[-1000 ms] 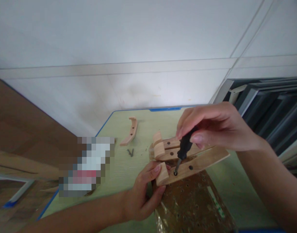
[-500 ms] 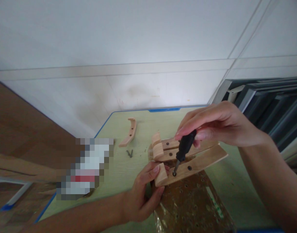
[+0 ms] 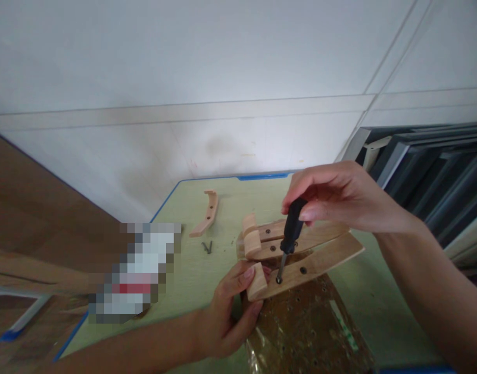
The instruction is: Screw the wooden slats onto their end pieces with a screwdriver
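Note:
My right hand grips the black handle of a screwdriver, fingers wrapped round its top. The screwdriver stands nearly upright, its tip at a screw in the nearest wooden hook. My left hand pinches that hook's upturned end between thumb and fingers. A second hole or screw shows dark farther along it. Beyond it, two similar wooden hooks lie side by side, dark screws in them. All rest on a brown, tape-covered block pitted with small holes.
A loose wooden hook and a few dark screws lie on the pale green table. A blurred-out pack sits at the left. Dark panels lean at the right, and a white wall rises behind.
The screwdriver has tipped more upright, with its handle shifted slightly left. My right hand has turned and moved a little with it. My left hand keeps its hold on the hook.

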Action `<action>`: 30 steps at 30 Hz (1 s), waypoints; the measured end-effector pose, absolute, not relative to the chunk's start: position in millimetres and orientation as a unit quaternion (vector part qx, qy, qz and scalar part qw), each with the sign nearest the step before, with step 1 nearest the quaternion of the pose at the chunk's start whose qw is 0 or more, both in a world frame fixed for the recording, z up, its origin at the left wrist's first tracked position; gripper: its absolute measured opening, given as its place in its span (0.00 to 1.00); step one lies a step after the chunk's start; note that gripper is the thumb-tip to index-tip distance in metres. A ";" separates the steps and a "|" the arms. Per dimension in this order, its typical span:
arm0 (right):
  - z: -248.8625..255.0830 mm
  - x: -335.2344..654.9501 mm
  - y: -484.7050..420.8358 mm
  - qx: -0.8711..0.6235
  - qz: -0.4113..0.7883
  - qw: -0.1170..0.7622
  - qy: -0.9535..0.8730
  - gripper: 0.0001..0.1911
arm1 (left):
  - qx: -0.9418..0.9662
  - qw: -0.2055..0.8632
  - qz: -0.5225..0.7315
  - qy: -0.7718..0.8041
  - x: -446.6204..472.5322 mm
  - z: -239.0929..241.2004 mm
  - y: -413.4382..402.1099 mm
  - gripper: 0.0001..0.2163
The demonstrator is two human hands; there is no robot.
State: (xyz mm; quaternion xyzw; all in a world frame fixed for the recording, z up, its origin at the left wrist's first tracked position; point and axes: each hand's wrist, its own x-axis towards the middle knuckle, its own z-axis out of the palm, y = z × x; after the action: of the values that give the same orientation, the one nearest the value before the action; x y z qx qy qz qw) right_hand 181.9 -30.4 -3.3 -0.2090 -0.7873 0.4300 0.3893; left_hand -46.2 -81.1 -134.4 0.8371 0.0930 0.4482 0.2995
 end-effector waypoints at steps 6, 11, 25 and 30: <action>-5.5 182.5 -31.0 -0.208 0.423 0.390 -0.791 0.04 | 0.836 0.300 0.449 0.096 -45.8 -134.5 -81.4 0.34; -9.3 178.5 -29.8 -0.207 0.411 0.410 -0.787 0.06 | 0.833 0.308 0.450 0.095 -45.6 -136.1 -81.9 0.33; -10.6 163.6 -35.9 -0.210 0.475 0.435 -0.735 0.15 | 0.832 0.295 0.459 0.100 -46.1 -134.2 -81.5 0.33; -11.4 170.1 -32.7 -0.166 0.541 0.388 -0.728 0.07 | 0.839 0.289 0.446 0.116 -48.4 -134.8 -83.9 0.32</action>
State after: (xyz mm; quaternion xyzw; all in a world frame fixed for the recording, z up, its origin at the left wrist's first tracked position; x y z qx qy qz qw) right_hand 170.1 -32.7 -11.4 -0.1660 -0.7277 0.5407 0.3879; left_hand -48.4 -83.9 -134.8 0.8391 0.1165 0.4461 0.2888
